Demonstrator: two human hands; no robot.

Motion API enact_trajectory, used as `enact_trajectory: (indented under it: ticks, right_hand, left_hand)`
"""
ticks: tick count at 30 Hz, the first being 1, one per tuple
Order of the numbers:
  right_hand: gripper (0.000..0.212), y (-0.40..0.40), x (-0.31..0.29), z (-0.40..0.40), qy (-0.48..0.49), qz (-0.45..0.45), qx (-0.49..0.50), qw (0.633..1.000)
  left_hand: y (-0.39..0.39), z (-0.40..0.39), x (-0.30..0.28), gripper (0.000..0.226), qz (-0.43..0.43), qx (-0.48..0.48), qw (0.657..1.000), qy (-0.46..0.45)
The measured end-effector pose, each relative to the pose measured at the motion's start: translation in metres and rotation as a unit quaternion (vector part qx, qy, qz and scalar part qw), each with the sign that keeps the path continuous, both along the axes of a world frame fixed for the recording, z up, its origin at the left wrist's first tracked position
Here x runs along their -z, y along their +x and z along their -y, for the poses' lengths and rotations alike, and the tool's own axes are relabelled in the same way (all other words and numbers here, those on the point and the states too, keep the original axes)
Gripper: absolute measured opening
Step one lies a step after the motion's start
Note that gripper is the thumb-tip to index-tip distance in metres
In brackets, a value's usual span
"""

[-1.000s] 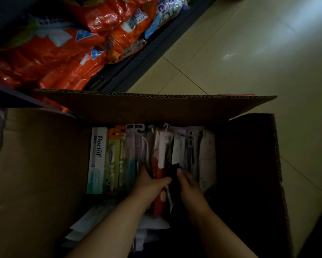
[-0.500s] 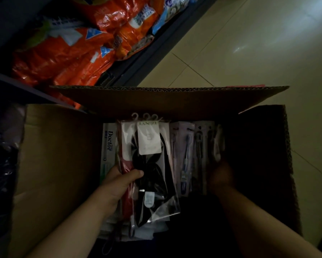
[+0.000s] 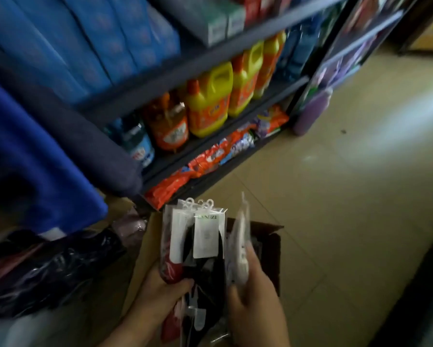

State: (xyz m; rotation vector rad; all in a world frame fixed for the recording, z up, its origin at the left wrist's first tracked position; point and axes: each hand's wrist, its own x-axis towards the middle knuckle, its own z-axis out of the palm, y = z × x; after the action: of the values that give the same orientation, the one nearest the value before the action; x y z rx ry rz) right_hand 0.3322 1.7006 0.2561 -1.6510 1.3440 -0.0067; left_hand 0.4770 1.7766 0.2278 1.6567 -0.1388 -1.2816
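Packets point(image 3: 206, 237) over cardboard box point(image 3: 269, 249); yellow bottles point(image 3: 210, 103) beyond.

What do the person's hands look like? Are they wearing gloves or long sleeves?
No gloves: the left hand and the right hand are both bare. No sleeve, watch or bracelet shows at either wrist. I see no rings either, though the picture is a little blurry.

Dim tiled floor point(image 3: 348, 196), stocked shelves point(image 3: 210, 58)
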Motion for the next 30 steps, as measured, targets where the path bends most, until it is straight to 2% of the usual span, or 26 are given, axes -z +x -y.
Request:
enact_trajectory:
  ticks: [3,4,6,8,9,11,13,14,15,16,18,20,22,27,30]
  right_hand:
    - [0.08,0.012,-0.089,-0.011,-0.053,-0.015,-0.123,0.991]
    - [0.074,0.012,-0.112,-0.013,-0.058,0.003,-0.131,0.99]
    - [0.049,0.011,-0.152,-0.015,-0.049,0.105,-0.103,0.988]
    - [0.034,0.007,-0.183,-0.015,-0.076,0.164,-0.083,0.98]
    - [0.04,0.007,-0.194,-0.014,-0.097,0.171,-0.077,0.977]
    - [0.072,0.008,-0.213,-0.012,-0.124,0.198,-0.087,0.969]
    - [0.104,0.016,-0.233,-0.013,-0.03,0.245,-0.062,0.967]
    - [0.11,0.018,-0.242,-0.014,0.041,0.27,-0.055,0.96]
    - [0.103,0.022,-0.251,-0.016,0.094,0.295,-0.047,0.95]
    - [0.086,0.027,-0.259,-0.018,0.103,0.308,-0.048,0.945]
    - [0.054,0.036,-0.273,-0.023,0.052,0.297,-0.064,0.951]
    - [0.037,0.046,-0.283,-0.029,0.011,0.306,-0.077,0.949]
    - [0.035,0.057,-0.296,-0.034,-0.008,0.321,-0.095,0.942]
    - [0.031,0.085,-0.328,-0.049,-0.063,0.334,-0.126,0.932]
    - [0.03,0.108,-0.357,-0.058,-0.103,0.325,-0.141,0.929]
  left_hand:
    - [-0.003,-0.009,-0.083,0.039,0.023,-0.024,0.998,-0.046]
    - [-0.004,-0.014,-0.106,0.043,0.029,-0.033,0.998,-0.055]
    - [-0.003,-0.025,-0.144,0.064,0.04,-0.051,0.996,-0.068]
    - [-0.001,-0.036,-0.179,0.058,0.053,-0.058,0.994,-0.073]
    - [0.001,-0.041,-0.194,0.053,0.058,-0.055,0.993,-0.083]
    - [0.004,-0.051,-0.22,0.042,0.056,-0.075,0.991,-0.1]
    - [0.006,-0.06,-0.241,0.046,0.047,-0.099,0.987,-0.116]
    - [0.008,-0.064,-0.248,0.055,0.045,-0.114,0.985,-0.121]
    - [0.009,-0.067,-0.254,0.062,0.042,-0.128,0.982,-0.134]
    - [0.011,-0.07,-0.262,0.063,0.038,-0.142,0.979,-0.141]
    - [0.013,-0.076,-0.277,0.049,0.033,-0.155,0.973,-0.17]
    - [0.014,-0.083,-0.293,0.037,0.028,-0.166,0.966,-0.198]
    - [0.018,-0.09,-0.307,0.037,0.051,-0.173,0.958,-0.224]
    - [0.041,-0.112,-0.343,0.067,0.124,-0.199,0.943,-0.237]
    - [0.062,-0.128,-0.371,0.061,0.194,-0.222,0.927,-0.232]
